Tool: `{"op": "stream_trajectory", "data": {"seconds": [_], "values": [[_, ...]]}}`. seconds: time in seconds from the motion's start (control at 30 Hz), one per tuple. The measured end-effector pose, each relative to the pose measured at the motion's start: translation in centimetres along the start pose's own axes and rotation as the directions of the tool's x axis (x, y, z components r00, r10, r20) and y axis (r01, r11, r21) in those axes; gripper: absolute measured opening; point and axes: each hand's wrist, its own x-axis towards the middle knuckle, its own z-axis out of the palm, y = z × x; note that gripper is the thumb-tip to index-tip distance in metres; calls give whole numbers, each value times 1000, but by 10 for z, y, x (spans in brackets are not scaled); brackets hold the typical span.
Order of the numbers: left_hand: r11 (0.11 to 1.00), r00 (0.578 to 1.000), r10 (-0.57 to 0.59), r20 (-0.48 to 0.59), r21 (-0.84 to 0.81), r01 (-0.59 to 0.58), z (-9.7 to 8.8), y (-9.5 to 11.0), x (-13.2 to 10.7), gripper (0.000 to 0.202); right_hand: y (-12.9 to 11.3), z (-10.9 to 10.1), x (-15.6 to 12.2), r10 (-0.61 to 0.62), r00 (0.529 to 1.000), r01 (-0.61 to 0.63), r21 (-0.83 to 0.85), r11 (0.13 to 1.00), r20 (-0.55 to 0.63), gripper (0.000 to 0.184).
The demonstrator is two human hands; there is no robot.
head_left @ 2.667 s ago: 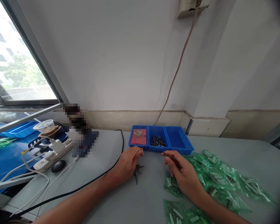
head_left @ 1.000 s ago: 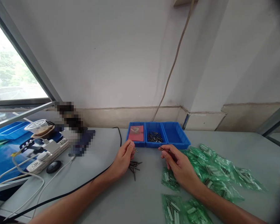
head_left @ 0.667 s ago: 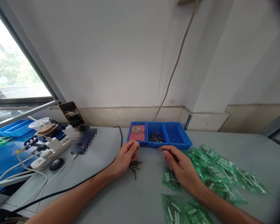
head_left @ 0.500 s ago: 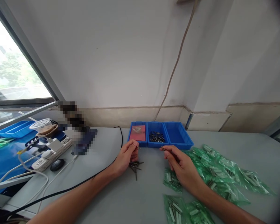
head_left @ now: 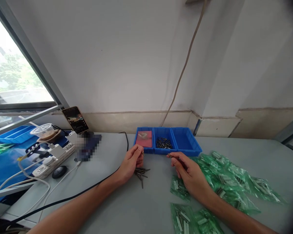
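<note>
My left hand rests on the grey table, its fingers pinched on a small metal pin at its tip. Just below and right of it lies a small heap of dark metal pins. My right hand pinches another small pin, held near the front of the blue bins. Three joined blue bins stand behind both hands: the left one holds a red pad, the middle one several dark pins, the right one shows only its blue floor.
Several green plastic bags of metal parts lie at the right and near my right forearm. A black cable crosses the table at the left. A white power strip, a phone on a stand and a drink cup sit far left.
Both hands stay in nearly the same place. My left fingers have shifted slightly while turning the pin they pinch; the camera has wobbled a little.
</note>
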Motion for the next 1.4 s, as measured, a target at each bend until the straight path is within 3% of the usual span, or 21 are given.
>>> {"op": "stream_trajectory", "data": {"seconds": [0.3, 0.5, 0.83, 1.23, 1.4], "values": [[998, 998, 66, -24, 8, -66, -2, 3, 2, 40, 1, 0, 0, 2, 1000, -2, -16, 1000, 12, 32], [1000, 996, 4, -92, -25, -7, 0, 5, 1, 37, 4, 1, 1, 9, 1000, -9, -11, 1000, 21, 34], [991, 996, -36, -76, -133, 26, -1, 7, 1, 36, 0, 1, 1, -3, 1000, 3, -16, 1000, 1, 31], [984, 989, 59, -132, 174, -35, 4, 4, -3, 59, 2, 0, 0, 6, 1000, -6, -34, 999, 20, 35], [956, 987, 101, -123, 286, -62, 2, 0, -3, 59, 3, 1, 0, 15, 999, -14, -20, 1000, 28, 34]]}}
